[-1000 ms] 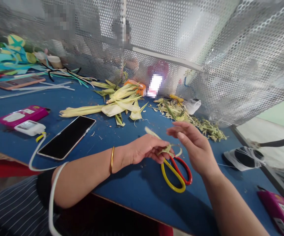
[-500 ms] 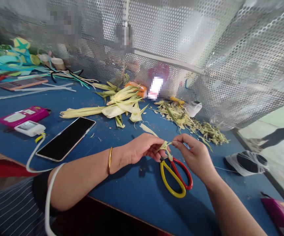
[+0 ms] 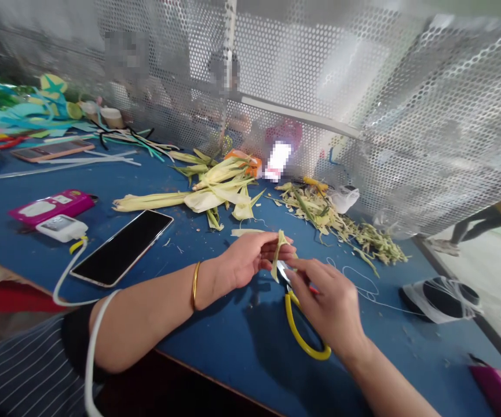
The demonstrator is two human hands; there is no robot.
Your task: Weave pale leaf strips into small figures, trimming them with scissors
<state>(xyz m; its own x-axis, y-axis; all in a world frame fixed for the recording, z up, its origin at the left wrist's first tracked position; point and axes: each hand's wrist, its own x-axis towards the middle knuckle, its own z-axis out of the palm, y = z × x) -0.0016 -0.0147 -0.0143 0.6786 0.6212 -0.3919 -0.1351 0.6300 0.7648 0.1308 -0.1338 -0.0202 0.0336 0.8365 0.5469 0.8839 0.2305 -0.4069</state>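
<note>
We seem to be shaping the narrow pale-green husk strip (image 3: 278, 258) our left hand (image 3: 247, 258) pinches; our half-curled right hand (image 3: 331, 296), hold unclear, likely needs steadiness next.

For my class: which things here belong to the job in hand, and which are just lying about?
Seemingly in the job:
left hand, holding a husk strip
right hand, beside it
scissors, partly covered
thread spool
husk bundle

Apparently just lying about:
black-screened phone
white device
magenta pack behind white device
peach-edged phone
</note>
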